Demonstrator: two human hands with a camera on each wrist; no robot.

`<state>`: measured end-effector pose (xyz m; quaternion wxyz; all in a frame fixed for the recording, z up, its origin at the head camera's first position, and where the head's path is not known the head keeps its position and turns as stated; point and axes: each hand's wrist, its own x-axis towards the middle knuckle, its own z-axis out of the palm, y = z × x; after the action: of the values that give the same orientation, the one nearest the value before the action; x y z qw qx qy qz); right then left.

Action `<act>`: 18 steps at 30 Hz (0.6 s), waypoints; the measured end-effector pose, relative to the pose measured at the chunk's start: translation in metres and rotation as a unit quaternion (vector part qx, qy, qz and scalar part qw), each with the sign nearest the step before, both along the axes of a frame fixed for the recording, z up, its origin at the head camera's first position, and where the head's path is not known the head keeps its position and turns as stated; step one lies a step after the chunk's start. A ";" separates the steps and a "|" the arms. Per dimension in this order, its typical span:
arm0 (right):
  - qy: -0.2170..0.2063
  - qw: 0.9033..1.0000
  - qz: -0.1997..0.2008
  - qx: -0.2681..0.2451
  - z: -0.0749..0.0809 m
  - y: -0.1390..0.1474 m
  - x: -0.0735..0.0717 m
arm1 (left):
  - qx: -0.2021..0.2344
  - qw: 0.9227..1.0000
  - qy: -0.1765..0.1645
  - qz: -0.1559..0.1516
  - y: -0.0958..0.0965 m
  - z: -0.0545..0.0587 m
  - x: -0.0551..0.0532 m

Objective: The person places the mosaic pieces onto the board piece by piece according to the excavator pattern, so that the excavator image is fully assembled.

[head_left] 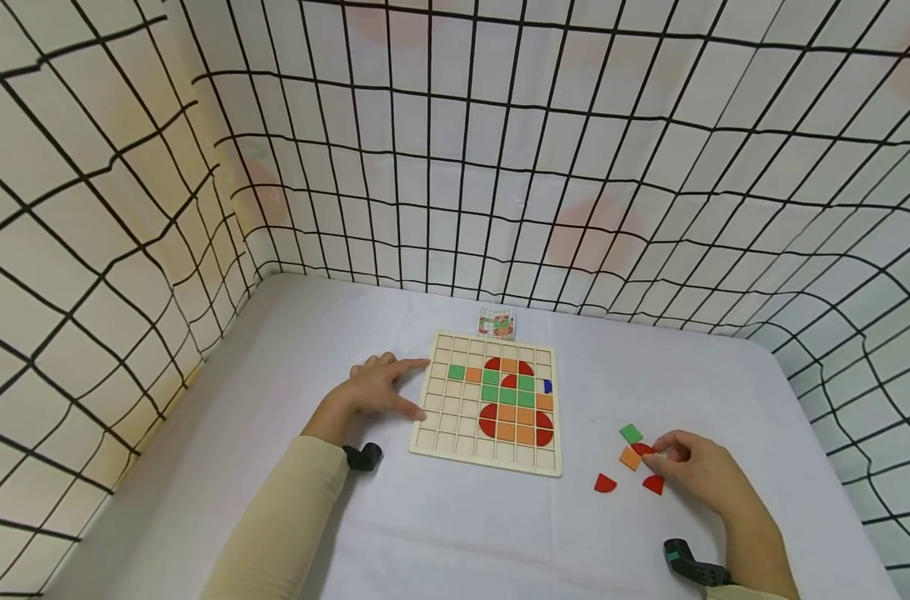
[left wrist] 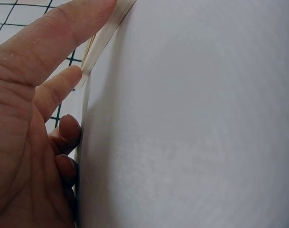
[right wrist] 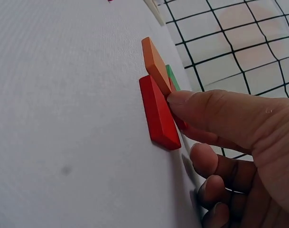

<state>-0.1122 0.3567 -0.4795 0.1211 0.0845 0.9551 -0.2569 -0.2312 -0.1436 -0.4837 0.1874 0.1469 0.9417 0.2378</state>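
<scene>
A wooden grid board (head_left: 455,429) lies on the table, bearing green and orange squares, red quarter-circle tiles and one blue piece. My left hand (head_left: 376,386) rests at its left side, thumb and index finger spread and touching the board's edge; the left wrist view shows these fingertips against the wooden rim (left wrist: 106,40). To the right of the board, my right hand (head_left: 698,471) pinches a red quarter-circle tile (head_left: 641,448) between thumb and index finger. Around it lie a green square tile (head_left: 631,433), an orange square tile (head_left: 630,458) and two more red quarter-circle tiles, one nearest my fingers (right wrist: 156,114).
A small picture card (head_left: 497,323) lies behind the board's far edge, showing a coloured pattern. A loose red quarter-circle tile (head_left: 605,483) sits between the board and the right hand. Black wire mesh (head_left: 515,158) over white sheeting stands around the back and sides of the white-covered table.
</scene>
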 end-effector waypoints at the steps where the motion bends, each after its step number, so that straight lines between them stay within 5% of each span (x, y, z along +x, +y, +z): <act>1: 0.001 1.000 0.001 -0.001 -0.001 -0.001 0.000 | 0.000 1.000 0.000 0.000 0.000 0.000 0.000; 18: 0.033 0.999 0.021 -0.008 -0.009 -0.009 -0.001 | 0.003 1.000 0.002 0.004 0.001 -0.002 0.000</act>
<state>-0.1133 0.3480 -0.4888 0.0954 0.0550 0.9580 -0.2649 -0.2312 -0.1424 -0.4862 0.1837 0.1440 0.9420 0.2409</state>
